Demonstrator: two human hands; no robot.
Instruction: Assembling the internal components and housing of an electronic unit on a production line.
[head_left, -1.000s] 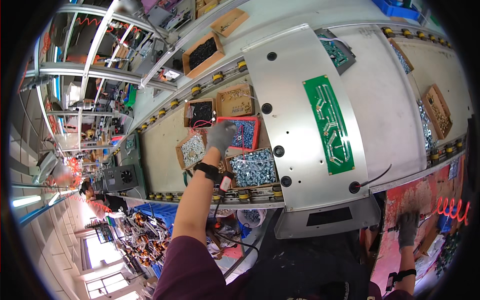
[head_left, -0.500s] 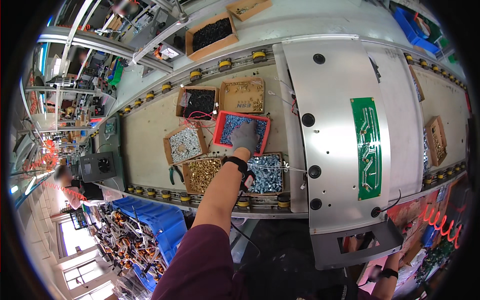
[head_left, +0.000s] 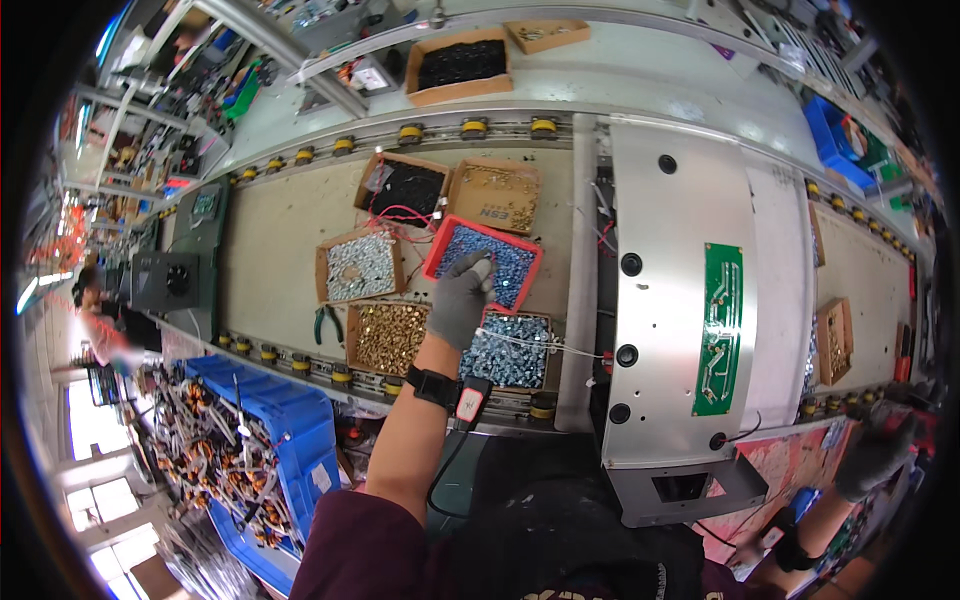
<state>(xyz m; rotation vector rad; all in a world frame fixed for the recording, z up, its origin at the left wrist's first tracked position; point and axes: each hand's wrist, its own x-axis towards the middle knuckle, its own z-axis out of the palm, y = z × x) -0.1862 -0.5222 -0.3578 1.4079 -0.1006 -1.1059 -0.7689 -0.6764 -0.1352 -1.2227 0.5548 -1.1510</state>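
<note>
My left hand [head_left: 460, 303], in a grey glove, is closed with its fingers curled together over the near left edge of a red tray [head_left: 432, 262] of small bluish screws [head_left: 510, 262]. Whatever its fingertips pinch is too small to make out. At the far right my gloved right hand [head_left: 876, 462] reaches up beside a red object [head_left: 926, 428]; the dim picture rim hides whether its fingers grip it. Just below the left hand lies a box of silvery-blue fasteners [head_left: 512, 350], with a box of brass-coloured fasteners [head_left: 390, 338] alongside.
A large metal panel [head_left: 655, 300] bearing a green circuit board [head_left: 718, 330] spans the roller conveyor. Boxes of white parts [head_left: 362, 266] and black parts [head_left: 410, 190], plus green-handled pliers [head_left: 328, 325], lie left. A blue bin [head_left: 300, 420] of parts stands near left.
My left hand has drawn back from inside the red tray to its near edge, fingers now curled. My right hand, hidden before, has come into view at the right. The whole view has shifted.
</note>
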